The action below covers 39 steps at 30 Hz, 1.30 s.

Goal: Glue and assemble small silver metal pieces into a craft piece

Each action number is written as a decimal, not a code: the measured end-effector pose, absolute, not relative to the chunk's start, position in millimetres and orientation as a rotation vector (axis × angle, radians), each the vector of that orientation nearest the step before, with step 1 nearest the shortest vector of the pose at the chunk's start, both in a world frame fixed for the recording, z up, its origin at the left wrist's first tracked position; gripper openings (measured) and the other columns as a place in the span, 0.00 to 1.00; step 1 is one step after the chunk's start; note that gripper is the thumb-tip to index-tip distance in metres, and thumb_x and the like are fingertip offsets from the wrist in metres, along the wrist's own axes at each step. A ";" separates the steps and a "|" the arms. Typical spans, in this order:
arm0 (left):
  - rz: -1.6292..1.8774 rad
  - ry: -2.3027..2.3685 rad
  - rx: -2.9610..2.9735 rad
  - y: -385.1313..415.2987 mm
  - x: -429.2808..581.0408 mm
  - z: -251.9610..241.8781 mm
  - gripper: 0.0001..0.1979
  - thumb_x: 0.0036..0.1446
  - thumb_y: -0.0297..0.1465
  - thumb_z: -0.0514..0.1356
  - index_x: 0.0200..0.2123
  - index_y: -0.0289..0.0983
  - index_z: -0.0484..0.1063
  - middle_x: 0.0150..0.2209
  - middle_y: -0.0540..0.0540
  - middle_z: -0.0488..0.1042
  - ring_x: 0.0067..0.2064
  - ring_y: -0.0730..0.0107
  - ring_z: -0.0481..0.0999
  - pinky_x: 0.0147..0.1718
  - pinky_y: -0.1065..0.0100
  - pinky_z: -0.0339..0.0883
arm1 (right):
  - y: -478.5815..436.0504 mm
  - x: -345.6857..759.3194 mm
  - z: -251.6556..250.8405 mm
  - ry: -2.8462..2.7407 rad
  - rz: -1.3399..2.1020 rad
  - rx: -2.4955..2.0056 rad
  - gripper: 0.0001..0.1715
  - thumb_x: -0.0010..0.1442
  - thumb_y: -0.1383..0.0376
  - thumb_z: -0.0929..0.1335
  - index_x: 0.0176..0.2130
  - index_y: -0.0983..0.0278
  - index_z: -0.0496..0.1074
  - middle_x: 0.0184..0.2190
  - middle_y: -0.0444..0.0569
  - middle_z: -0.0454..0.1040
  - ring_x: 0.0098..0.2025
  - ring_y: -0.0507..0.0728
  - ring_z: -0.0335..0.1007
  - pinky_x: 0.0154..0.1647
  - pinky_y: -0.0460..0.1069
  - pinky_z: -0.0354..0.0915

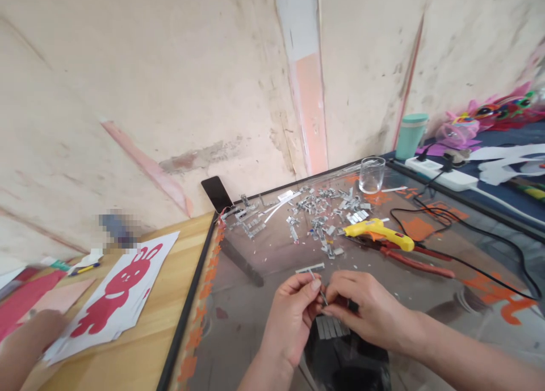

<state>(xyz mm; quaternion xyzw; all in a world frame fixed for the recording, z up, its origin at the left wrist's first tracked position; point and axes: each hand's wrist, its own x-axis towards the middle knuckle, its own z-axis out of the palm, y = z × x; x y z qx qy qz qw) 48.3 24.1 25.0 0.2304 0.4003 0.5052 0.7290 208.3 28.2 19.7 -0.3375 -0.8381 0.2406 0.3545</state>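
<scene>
My left hand (293,311) pinches a thin grey strip (322,294) between thumb and fingers. The fingers of my right hand (368,303) are closed at the strip's lower end, so both hands meet on it. Just below them, several flat grey pieces (332,327) lie side by side in a row over a dark surface. A short pale strip (310,268) rests on the table right beyond my left fingertips. The yellow glue gun (378,232) lies past my right hand, with red-handled pliers (419,261) partly beneath it.
Small grey pieces (319,204) are scattered toward the wall. A glass (372,175), a green cup (411,137), a power strip (445,174) and black cables (502,232) stand or lie at right. Leftward are a phone (216,193), rabbit-print paper (123,289) and another person's arm (34,337).
</scene>
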 end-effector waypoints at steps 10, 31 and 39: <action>1.086 0.902 0.521 22.0 47.8 26.5 0.14 0.33 0.32 0.74 0.25 0.33 0.77 0.19 0.49 0.72 0.22 0.78 0.69 0.21 0.76 0.62 | 29.1 209.4 21.9 -2.042 0.715 -0.917 0.08 0.56 0.63 0.69 0.30 0.60 0.65 0.27 0.44 0.70 0.29 0.53 0.64 0.30 0.47 0.60; 0.906 0.927 0.902 21.3 49.7 5.8 0.18 0.38 0.40 0.72 0.23 0.31 0.75 0.17 0.46 0.73 0.15 0.81 0.63 0.16 0.76 0.55 | 41.6 211.5 15.4 -1.294 1.678 -0.857 0.15 0.50 0.58 0.73 0.26 0.66 0.68 0.20 0.38 0.65 0.23 0.47 0.57 0.24 0.43 0.53; 0.876 0.732 0.802 19.3 49.4 -0.4 0.14 0.38 0.35 0.73 0.26 0.33 0.76 0.18 0.47 0.74 0.18 0.77 0.71 0.14 0.80 0.57 | 39.1 212.5 25.3 -1.223 1.808 -0.704 0.17 0.51 0.57 0.73 0.26 0.66 0.67 0.19 0.39 0.66 0.21 0.46 0.52 0.22 0.44 0.46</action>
